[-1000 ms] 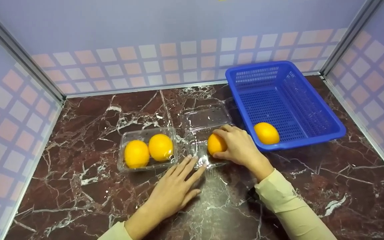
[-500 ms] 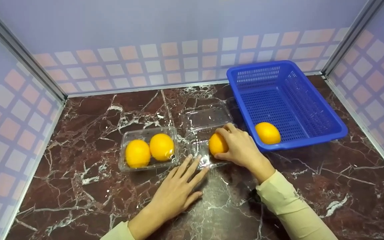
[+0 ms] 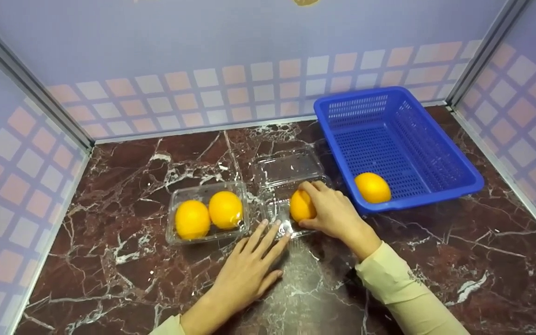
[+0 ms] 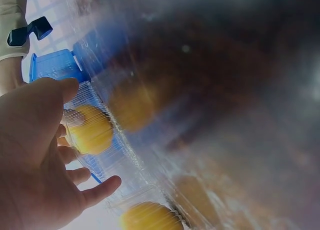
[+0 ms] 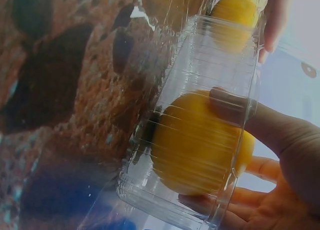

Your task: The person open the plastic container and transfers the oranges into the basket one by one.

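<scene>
My right hand (image 3: 335,209) grips an orange (image 3: 301,205) inside the right half of a clear plastic clamshell box (image 3: 275,211), whose lid (image 3: 289,167) lies folded back behind it. In the right wrist view, thumb and fingers reach over the wall and round the orange (image 5: 195,145). My left hand (image 3: 249,270) lies with fingers spread and straight, its fingertips at the box's front left edge. To the left, a second clear box (image 3: 207,236) holds two oranges, one at left (image 3: 192,219) and one at right (image 3: 225,210).
A blue perforated basket (image 3: 417,202) stands at the back right, with one orange (image 3: 372,188) in its near left corner. Panels with a checked pattern (image 3: 217,95) enclose the dark marble-look tabletop (image 3: 123,288) at the back and both sides.
The head view has shifted slightly. Both hands and the gripped orange stay in nearly the same place relative to the box.
</scene>
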{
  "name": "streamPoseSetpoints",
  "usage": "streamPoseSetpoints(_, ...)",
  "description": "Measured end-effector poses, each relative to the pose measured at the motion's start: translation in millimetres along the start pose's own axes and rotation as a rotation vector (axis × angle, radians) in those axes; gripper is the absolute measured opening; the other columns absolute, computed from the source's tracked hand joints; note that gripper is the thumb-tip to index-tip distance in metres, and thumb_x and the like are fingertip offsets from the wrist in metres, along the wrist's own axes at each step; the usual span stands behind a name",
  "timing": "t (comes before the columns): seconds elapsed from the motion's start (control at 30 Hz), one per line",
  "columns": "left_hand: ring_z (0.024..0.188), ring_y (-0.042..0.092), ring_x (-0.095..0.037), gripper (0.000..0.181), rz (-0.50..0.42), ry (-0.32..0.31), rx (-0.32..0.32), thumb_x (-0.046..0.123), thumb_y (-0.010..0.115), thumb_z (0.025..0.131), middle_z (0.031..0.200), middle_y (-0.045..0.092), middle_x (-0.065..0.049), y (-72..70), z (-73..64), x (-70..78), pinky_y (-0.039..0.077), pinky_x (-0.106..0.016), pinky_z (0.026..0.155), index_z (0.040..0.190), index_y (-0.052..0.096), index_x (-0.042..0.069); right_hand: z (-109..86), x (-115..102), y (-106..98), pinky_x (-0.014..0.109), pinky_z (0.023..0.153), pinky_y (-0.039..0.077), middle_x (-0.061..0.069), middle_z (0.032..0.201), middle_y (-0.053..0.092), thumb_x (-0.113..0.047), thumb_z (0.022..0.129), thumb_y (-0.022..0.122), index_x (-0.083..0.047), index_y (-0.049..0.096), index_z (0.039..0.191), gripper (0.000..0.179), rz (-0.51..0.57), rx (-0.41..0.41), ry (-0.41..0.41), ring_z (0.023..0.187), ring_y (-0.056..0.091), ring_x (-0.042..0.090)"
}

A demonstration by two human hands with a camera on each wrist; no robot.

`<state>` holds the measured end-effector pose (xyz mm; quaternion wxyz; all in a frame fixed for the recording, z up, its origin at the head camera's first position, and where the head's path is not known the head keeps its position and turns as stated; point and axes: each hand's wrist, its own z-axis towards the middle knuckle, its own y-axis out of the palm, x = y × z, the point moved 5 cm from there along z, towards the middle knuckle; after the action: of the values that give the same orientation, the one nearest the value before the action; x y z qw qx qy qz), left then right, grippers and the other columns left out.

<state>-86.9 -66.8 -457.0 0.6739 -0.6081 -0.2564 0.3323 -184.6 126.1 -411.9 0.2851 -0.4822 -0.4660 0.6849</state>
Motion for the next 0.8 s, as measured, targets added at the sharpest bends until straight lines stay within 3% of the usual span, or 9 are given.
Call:
streamPoseSetpoints(0.23,0.160,0.028,-0.033,0.076,-0.033,0.007,0.046,0.051,0.058,0.105,0.175,0.025,-0.010,-1.7,-0.3,-0.4,0.047,-0.052,0.117,0.169,0.028,0.023,-2.4,3.0,-0.1,0.059,0.091,0.058,0.017,0.130,0.063,-0.026,0.076,0.097,-0.011,0.060,0.136,0.072,0.070,0.018,-0.012,0.107,0.069,0.040)
streamPoseSetpoints(0.47,0.160,0.028,-0.032,0.075,-0.035,-0.003,0.042,0.052,0.057,0.105,0.175,0.025,-0.009,-0.2,-1.7,1.3,0.047,-0.052,0.117,0.169,0.028,0.024,-5.9,6.0,-3.1,0.059,0.092,0.056,0.017,0.135,0.064,-0.026,0.078,0.095,-0.009,0.060,0.137,0.071,0.121,0.074,-0.027,0.110,0.070,0.040)
streamPoseSetpoints(0.8,0.161,0.026,-0.031,0.079,0.030,-0.006,0.006,0.051,0.059,0.104,0.176,0.022,-0.009,-1.7,0.3,0.6,0.047,-0.050,0.117,0.170,0.025,0.024,-21.7,5.3,-36.5,0.053,0.102,0.057,0.013,0.137,0.064,-0.025,0.079,0.095,-0.008,0.060,0.140,0.073,0.345,0.180,-0.064,0.119,0.064,0.031)
